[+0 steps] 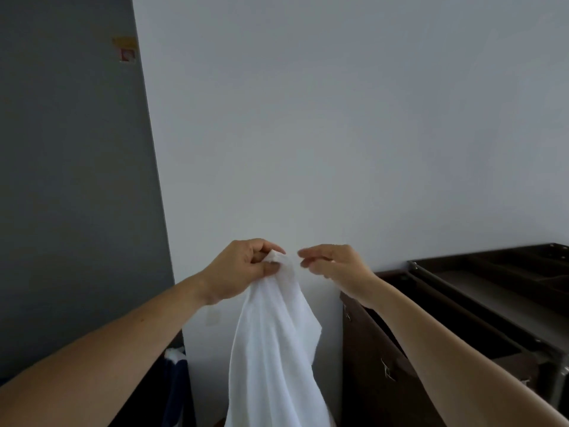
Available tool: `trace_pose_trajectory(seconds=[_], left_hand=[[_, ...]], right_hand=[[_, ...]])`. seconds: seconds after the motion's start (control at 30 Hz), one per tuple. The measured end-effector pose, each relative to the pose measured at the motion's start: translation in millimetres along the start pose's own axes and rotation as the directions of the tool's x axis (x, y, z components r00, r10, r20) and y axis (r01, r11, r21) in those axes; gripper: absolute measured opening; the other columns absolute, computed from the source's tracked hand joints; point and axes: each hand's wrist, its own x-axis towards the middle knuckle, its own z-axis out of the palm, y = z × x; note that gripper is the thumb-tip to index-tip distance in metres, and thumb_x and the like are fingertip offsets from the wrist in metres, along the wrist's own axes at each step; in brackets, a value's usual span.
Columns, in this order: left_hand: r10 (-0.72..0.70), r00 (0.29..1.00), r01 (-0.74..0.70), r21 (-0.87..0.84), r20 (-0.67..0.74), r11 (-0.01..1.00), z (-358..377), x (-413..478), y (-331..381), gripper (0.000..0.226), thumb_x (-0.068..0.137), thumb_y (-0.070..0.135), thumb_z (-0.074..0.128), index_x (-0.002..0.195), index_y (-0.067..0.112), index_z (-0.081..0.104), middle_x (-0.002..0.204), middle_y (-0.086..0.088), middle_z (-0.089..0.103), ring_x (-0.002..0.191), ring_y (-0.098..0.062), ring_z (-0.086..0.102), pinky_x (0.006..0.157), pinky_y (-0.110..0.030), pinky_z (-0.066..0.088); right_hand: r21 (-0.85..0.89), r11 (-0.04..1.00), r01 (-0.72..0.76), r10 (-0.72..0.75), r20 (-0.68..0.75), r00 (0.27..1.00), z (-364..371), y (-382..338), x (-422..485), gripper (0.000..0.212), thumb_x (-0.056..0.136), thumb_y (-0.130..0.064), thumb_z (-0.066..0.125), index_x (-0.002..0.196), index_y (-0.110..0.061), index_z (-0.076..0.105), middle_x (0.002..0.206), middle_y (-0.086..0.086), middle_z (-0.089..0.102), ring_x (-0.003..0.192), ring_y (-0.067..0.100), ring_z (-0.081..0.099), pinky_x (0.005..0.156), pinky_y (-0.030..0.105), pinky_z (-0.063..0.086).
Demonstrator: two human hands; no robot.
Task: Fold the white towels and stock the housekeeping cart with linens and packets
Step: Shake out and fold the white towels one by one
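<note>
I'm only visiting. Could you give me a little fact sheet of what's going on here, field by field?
left hand: grips the white towel by its top corner
right hand: close beside that corner, fingers loosely curled, seemingly holding nothing
towel state: hangs down, not yet folded
cart: dark brown, at the right, beyond the right forearm
</note>
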Motion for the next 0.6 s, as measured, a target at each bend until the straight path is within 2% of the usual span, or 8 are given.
trace_pose_trajectory(seconds=[0.07,0.13,0.2,0.27,0.43,0.5,0.53,0.6], left_hand=[[0.061,0.998,-0.061,-0.065,-0.003,0.996,-10,8,10,0.019,0.094,0.008,0.066,0.109,0.019,0.072,0.102,0.005,0.075,0.097,-0.008,0.07,0.082,-0.021,0.053],[0.123,0.991,-0.129,-0.124,-0.051,0.984,-23,20,24,0.021,0.094,0.005,0.065,0.106,0.02,0.072,0.099,0.006,0.075,0.095,-0.007,0.069,0.08,-0.019,0.052],[0.159,0.973,-0.184,-0.144,-0.166,0.972,-40,36,38,0.023,0.093,0.004,0.064,0.104,0.023,0.072,0.096,0.008,0.074,0.093,-0.005,0.067,0.083,-0.019,0.051],[0.162,0.933,-0.213,-0.131,-0.32,0.968,-62,53,49,0.024,0.094,0.004,0.063,0.102,0.025,0.071,0.097,0.007,0.073,0.093,-0.007,0.066,0.088,-0.023,0.051],[0.139,0.82,-0.184,-0.024,-0.556,0.983,-100,84,56,0.018,0.095,0.013,0.063,0.107,0.026,0.069,0.103,0.01,0.068,0.096,-0.005,0.063,0.088,-0.024,0.048],[0.126,0.793,-0.171,-0.019,-0.596,0.985,-104,90,52,0.019,0.095,0.016,0.064,0.111,0.026,0.069,0.104,0.012,0.068,0.098,-0.004,0.063,0.09,-0.023,0.049],[0.119,0.783,-0.172,-0.029,-0.61,0.985,-104,93,49,0.019,0.095,0.017,0.063,0.11,0.027,0.069,0.105,0.012,0.069,0.099,-0.004,0.063,0.091,-0.024,0.049],[0.105,0.774,-0.18,-0.058,-0.624,0.982,-102,96,45,0.019,0.094,0.017,0.063,0.106,0.03,0.069,0.105,0.013,0.069,0.099,-0.003,0.064,0.09,-0.023,0.049]], right_hand=[[-0.11,0.994,0.015,-0.009,0.054,0.998,-10,13,0,0.069,0.08,-0.015,0.079,0.141,-0.03,0.052,0.134,-0.011,0.059,0.127,0.008,0.048,0.1,0.021,0.039],[-0.175,0.985,0.001,0.035,0.203,0.979,-12,19,0,0.091,0.072,-0.033,0.086,0.149,-0.042,0.038,0.149,-0.019,0.043,0.138,0.003,0.035,0.115,0.033,0.028],[-0.192,0.981,-0.002,0.05,0.247,0.968,-11,26,3,0.087,0.068,-0.038,0.089,0.142,-0.049,0.045,0.14,-0.024,0.053,0.133,0.003,0.046,0.115,0.038,0.034],[-0.207,0.978,0.015,0.029,0.209,0.977,-11,30,3,0.081,0.065,-0.037,0.09,0.134,-0.052,0.051,0.124,-0.026,0.064,0.117,-0.002,0.059,0.108,0.037,0.046],[-0.288,0.951,0.108,-0.069,0.144,0.987,-16,48,-6,0.1,0.068,-0.041,0.087,0.141,-0.066,0.025,0.128,-0.027,0.054,0.113,-0.001,0.058,0.098,0.028,0.051],[-0.311,0.939,0.144,-0.118,0.101,0.988,-14,58,-13,0.091,0.072,-0.037,0.086,0.139,-0.066,0.031,0.122,-0.03,0.056,0.101,-0.003,0.062,0.086,0.021,0.054],[-0.318,0.938,0.138,-0.125,0.059,0.99,-12,63,-16,0.076,0.073,-0.039,0.086,0.133,-0.061,0.045,0.112,-0.029,0.061,0.091,-0.003,0.064,0.08,0.02,0.056],[-0.299,0.951,0.08,-0.091,-0.023,0.996,-10,71,-20,0.03,0.071,-0.047,0.084,0.097,-0.049,0.07,0.087,-0.023,0.069,0.073,0.001,0.066,0.068,0.021,0.055]])
